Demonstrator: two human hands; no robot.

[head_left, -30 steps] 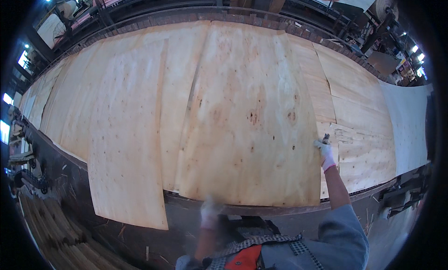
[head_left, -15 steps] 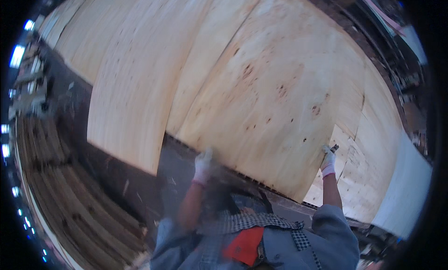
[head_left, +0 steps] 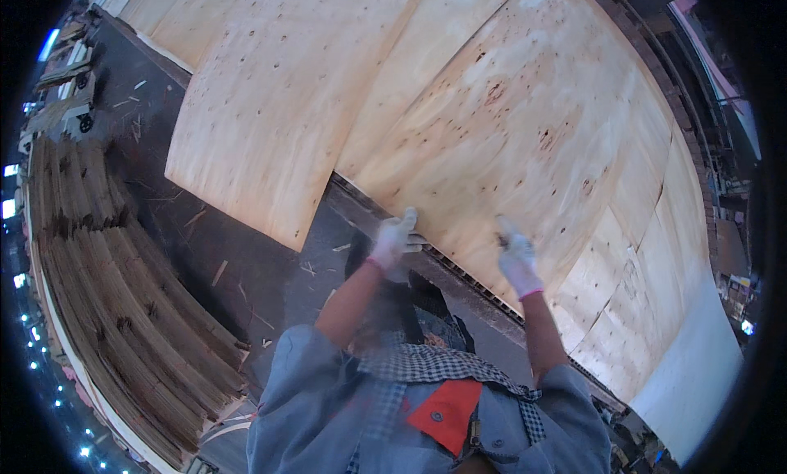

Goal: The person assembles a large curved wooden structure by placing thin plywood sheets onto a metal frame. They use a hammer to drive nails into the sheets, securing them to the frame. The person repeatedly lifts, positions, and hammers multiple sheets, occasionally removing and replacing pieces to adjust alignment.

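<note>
A wide, pale wood veneer sheet (head_left: 492, 170) with brown knots and specks lies in front of me. My left hand (head_left: 393, 243), in a white glove with a pink cuff, is at its near edge. The thumb lies over the edge and the fingers are below it, closed on the sheet. Above the sheet's near right part, my right hand (head_left: 518, 265) is gloved the same way and blurred by motion. Its fingers are closed around a small dark object (head_left: 502, 239), too small to name.
Another veneer sheet (head_left: 254, 129) juts out over the dark floor (head_left: 156, 179) at left. A stack of brown, rough-edged sheets (head_left: 139, 310) stands at the lower left. Smaller patched pieces (head_left: 611, 269) and a bluish-white sheet (head_left: 693, 367) lie at right.
My right hand has moved left from the sheet's right edge to over its surface. My left hand has moved up and right along the near edge. The view has shifted.
</note>
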